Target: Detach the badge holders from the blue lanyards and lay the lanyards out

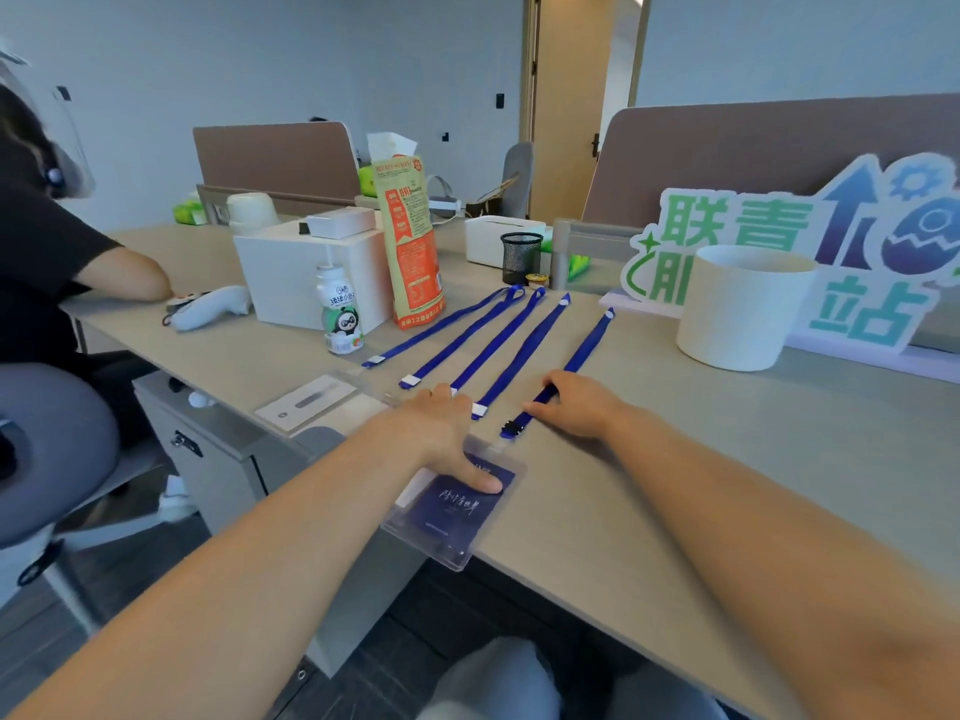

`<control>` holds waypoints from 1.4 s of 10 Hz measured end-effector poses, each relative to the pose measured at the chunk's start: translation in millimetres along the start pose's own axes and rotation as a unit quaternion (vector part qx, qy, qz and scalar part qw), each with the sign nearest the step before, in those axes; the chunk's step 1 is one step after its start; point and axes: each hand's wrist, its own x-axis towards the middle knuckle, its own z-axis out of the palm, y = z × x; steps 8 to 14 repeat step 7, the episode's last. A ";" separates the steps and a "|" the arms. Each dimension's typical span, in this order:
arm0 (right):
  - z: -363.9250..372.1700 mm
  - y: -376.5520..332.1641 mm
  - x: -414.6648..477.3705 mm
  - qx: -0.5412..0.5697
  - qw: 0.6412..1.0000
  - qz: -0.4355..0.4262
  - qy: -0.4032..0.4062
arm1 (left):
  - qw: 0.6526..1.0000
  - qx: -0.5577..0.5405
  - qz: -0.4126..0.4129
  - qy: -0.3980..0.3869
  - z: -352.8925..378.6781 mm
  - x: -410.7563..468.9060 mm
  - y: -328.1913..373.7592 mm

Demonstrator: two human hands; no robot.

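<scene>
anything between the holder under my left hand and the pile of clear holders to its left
Nothing visible on the desk; only the left hand, thumb pressing the holder, lies across the way to the pile.

Matt smooth beige table (675, 459), blue woven cloth lanyards (519, 345), clear glossy plastic badge holder (452, 517), black wire mesh cup (521, 257), matt white pot (743, 309)

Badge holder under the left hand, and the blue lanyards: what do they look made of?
Badge holder: probably clear rigid plastic, glossy; the dark card shows through it. Blue lanyards: seemingly flat woven fabric, matte, lying limp on the table.
</scene>
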 end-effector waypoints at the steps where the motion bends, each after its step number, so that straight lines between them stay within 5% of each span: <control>1: 0.2 -1.4 -1.5 -0.004 1.000 0.012 -0.010 | 1.000 0.002 -0.002 -0.016 -1.2 -3.8 -1.8; 14: 3.0 2.2 3.9 0.016 1.000 0.012 0.016 | 0.999 -0.028 0.023 -0.022 1.5 -6.5 0.9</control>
